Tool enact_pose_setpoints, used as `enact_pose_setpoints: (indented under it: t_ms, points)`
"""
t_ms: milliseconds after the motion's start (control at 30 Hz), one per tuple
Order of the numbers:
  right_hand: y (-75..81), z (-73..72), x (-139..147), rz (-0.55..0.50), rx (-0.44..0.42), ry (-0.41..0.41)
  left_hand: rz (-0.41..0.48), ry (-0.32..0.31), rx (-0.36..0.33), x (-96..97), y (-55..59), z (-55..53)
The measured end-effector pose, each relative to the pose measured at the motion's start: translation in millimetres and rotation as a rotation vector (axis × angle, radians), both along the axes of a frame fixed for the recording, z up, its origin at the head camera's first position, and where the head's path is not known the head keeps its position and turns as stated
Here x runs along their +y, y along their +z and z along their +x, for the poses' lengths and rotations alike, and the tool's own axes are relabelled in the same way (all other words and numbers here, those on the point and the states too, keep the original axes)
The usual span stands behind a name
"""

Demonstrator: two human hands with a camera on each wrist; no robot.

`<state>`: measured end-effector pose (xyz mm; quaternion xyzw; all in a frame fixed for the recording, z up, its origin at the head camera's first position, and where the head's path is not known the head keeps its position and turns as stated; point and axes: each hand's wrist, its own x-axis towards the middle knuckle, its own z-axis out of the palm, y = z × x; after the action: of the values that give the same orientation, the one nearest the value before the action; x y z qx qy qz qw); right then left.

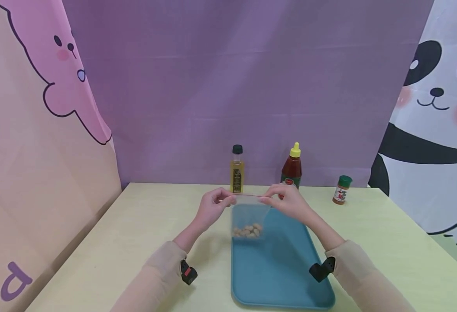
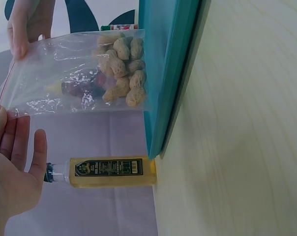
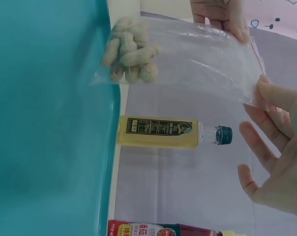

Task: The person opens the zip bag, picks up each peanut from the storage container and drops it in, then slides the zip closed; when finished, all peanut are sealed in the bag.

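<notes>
A clear zip bag (image 1: 250, 211) with a red seal line hangs upright between both hands, over the far left part of a blue tray (image 1: 283, 268). Several unshelled peanuts (image 2: 123, 69) lie at its bottom. My left hand (image 1: 214, 207) pinches the bag's top left corner between thumb and fingers. The top right corner is pinched by my right hand (image 1: 288, 201), whose other fingers spread loose in the right wrist view. The bag's bottom hangs close over the tray. Through the plastic, the things behind show faintly.
An oil bottle (image 1: 237, 171) with a dark cap stands at the table's back edge. Right of it is a red sauce bottle (image 1: 292, 167) with a yellow tip, partly behind my right hand. A small green-capped spice jar (image 1: 342, 190) stands at the back right of the table (image 1: 142, 242).
</notes>
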<state>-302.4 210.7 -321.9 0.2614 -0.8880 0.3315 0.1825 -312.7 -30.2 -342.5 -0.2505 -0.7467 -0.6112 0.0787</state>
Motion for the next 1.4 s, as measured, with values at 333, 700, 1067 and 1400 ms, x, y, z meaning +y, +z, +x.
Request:
enact_pose_setpoints:
  t_ms: [333, 700, 1067, 1400]
  points:
    - [-3.8, -1.3, 5.2, -0.018, 0.009, -0.007, 0.004, 0.013, -0.008, -3.6, 0.0, 0.4]
    - [-6.4, -3.0, 4.4, 0.012, 0.032, -0.039, 0.013, 0.005, -0.017, -2.4, 0.0, -0.1]
    - [-14.7, -6.7, 4.3, -0.054, -0.081, 0.019, 0.070, -0.061, -0.027, -9.7, -17.5, -25.3]
    - [5.8, 14.5, -12.9, -0.088, -0.083, 0.015, 0.126, -0.038, 0.037, -15.0, -15.1, -28.3]
